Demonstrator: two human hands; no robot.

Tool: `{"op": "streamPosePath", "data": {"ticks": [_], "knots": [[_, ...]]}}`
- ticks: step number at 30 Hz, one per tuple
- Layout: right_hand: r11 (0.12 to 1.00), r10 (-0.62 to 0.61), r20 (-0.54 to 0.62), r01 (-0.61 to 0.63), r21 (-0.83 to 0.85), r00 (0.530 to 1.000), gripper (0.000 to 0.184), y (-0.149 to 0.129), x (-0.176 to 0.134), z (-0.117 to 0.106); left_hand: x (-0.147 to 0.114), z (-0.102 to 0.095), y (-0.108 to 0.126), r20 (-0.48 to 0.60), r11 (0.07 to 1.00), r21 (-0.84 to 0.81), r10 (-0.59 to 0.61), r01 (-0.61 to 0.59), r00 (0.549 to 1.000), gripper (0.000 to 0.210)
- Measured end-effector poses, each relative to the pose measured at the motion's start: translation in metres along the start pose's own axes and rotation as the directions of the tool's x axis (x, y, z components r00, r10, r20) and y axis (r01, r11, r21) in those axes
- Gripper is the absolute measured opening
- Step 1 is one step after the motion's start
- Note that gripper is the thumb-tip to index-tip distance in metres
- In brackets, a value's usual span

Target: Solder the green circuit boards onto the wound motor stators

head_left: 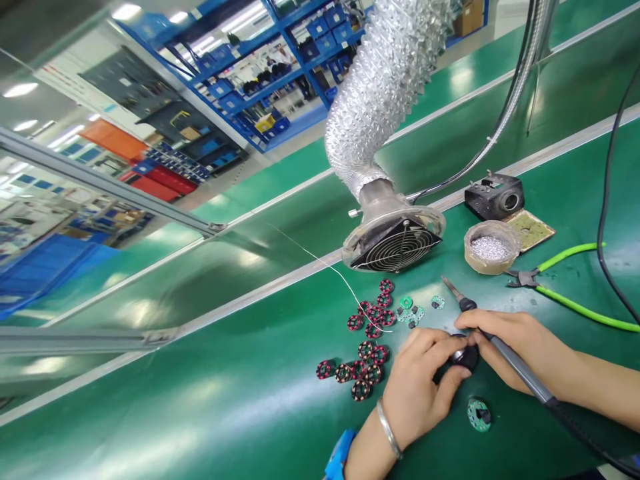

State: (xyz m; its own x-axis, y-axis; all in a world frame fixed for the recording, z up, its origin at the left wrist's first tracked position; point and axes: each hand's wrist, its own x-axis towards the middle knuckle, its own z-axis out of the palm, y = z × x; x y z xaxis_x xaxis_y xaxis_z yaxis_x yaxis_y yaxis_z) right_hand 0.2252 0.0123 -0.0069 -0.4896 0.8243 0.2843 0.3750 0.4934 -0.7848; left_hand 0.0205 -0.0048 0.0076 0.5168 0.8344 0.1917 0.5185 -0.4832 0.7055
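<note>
My right hand is closed around a soldering iron, its tip pointing up and left, away from the work. Between the fingers of my left hand sits a small round black part, partly hidden; my right fingertips touch its upper edge. A green round circuit board lies below my hands. Left of them stand several ring-shaped coils with red and copper-coloured windings. Several small green boards lie above my left hand. A thin solder wire curves down to the coils.
A fume-extractor fan on a silver duct hangs over the bench. At the right are a tub of metal shavings, a black iron holder, a yellowish sponge and green-handled cutters. A black cable runs down the right side.
</note>
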Motion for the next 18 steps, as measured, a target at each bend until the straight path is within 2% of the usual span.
{"op": "streamPosePath", "data": {"ticks": [7,12,14,16,18], "knots": [[0.999,0.002,0.000,-0.002,-0.041,1.000,0.027,0.000,0.001,0.001,-0.006,-0.005,-0.004,0.054,0.993,0.099,0.061,-0.067,0.997,0.017],[0.998,0.009,0.000,-0.009,-0.066,1.000,0.026,0.002,0.001,0.001,-0.007,-0.011,0.000,0.117,0.975,0.216,-0.078,0.051,0.990,0.036],[0.997,-0.014,-0.015,0.012,-0.070,1.000,0.026,0.002,0.001,0.002,-0.008,-0.014,0.001,0.070,0.978,0.183,-0.117,0.103,0.991,0.033],[0.997,-0.028,-0.025,0.027,-0.066,0.999,0.026,0.002,0.001,0.002,-0.008,-0.013,0.002,-0.024,0.985,0.100,-0.137,0.139,0.990,0.023],[0.998,-0.025,-0.030,0.023,-0.058,0.999,0.026,0.001,0.002,0.002,-0.006,-0.007,0.004,-0.127,0.988,0.041,-0.143,0.149,0.982,0.023]]}}
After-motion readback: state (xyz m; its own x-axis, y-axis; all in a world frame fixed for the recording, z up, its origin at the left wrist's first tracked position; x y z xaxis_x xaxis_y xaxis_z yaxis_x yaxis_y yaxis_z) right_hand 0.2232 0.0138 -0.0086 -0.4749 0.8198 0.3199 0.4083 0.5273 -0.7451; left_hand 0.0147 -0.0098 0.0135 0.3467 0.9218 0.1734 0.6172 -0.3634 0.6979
